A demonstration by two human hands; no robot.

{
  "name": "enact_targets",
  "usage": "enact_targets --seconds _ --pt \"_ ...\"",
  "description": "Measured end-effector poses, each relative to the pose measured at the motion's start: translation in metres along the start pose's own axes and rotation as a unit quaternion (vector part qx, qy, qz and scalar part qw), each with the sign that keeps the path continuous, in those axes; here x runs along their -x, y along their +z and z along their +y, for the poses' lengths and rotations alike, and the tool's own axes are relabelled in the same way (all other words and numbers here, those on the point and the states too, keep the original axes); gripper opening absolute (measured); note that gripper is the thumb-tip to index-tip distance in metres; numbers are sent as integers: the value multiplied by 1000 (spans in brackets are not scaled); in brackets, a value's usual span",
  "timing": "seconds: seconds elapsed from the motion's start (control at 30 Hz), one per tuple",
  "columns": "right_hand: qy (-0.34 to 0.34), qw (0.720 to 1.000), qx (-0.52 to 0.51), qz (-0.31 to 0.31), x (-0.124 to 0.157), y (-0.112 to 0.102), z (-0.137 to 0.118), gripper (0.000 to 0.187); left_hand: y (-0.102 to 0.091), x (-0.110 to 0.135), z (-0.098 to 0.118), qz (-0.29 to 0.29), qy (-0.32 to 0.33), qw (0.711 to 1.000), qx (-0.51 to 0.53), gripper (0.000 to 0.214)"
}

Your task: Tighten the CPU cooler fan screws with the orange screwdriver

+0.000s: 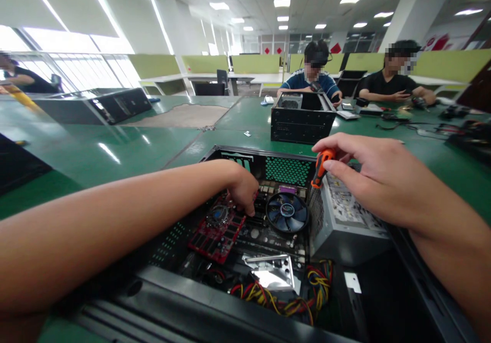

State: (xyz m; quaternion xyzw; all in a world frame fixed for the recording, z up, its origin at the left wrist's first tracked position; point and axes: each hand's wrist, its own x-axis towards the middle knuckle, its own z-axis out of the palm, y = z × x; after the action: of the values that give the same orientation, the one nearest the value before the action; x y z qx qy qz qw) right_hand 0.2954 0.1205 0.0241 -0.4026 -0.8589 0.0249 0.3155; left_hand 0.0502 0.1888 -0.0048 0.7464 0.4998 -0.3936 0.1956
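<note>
Green desk (153, 146) in a bright office, with an opened computer case (184, 292) reached into from the near side.

An orange and black screwdriver (322, 168) is held between thumb and fingers by the right hand (370, 166), near the far left edge of the metal power box (337, 243). A red circuit card (217, 235) is seen inside the case on the left; its far right end is overlapped by the left hand (243, 189), whose fingers are bent downward, but whether its grip is closed on anything cannot be told. A round fan (287, 212) is placed between card and power box, with a silver bracket (272, 272) and coloured wires (284, 304) nearer. Beyond, a second case (301, 126) is set before a seated person (309, 79).
</note>
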Motion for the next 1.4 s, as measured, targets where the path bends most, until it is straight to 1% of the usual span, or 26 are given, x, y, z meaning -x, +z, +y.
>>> enact_targets --seconds 0.2,0.3,0.43,0.53,0.63,0.8,1.1,1.27,1.33,1.4 --pt "-7 1000 -1 -17 -1 3 2 23 0 1 2 6 -4 1000 2 41" --pt "-5 1000 1 -17 -2 4 2 24 0 1 2 6 -2 1000 5 42" --pt "-3 1000 -1 -21 -2 4 2 23 0 -1 0 -7 11 1000 24 42" --pt "-6 1000 2 -19 -2 4 2 23 1 -2 -1 -1 13 999 36 40" --pt "-6 1000 6 -17 -2 4 2 22 1 -2 -1 6 16 999 31 39" --pt "-6 1000 5 -16 -2 3 1 24 0 -1 0 8 5 1000 18 43" --pt "6 1000 3 -12 -1 3 3 23 0 -1 0 -3 5 1000 9 43" --pt "14 999 0 -30 -2 3 3 23 1 -2 0 3 12 1000 3 42" --pt "18 999 2 -30 -2 3 3 22 1 -2 0 3 10 1000 6 42" --pt "21 999 10 -26 -3 3 4 17 1 -2 0 1 5 1000 10 43"
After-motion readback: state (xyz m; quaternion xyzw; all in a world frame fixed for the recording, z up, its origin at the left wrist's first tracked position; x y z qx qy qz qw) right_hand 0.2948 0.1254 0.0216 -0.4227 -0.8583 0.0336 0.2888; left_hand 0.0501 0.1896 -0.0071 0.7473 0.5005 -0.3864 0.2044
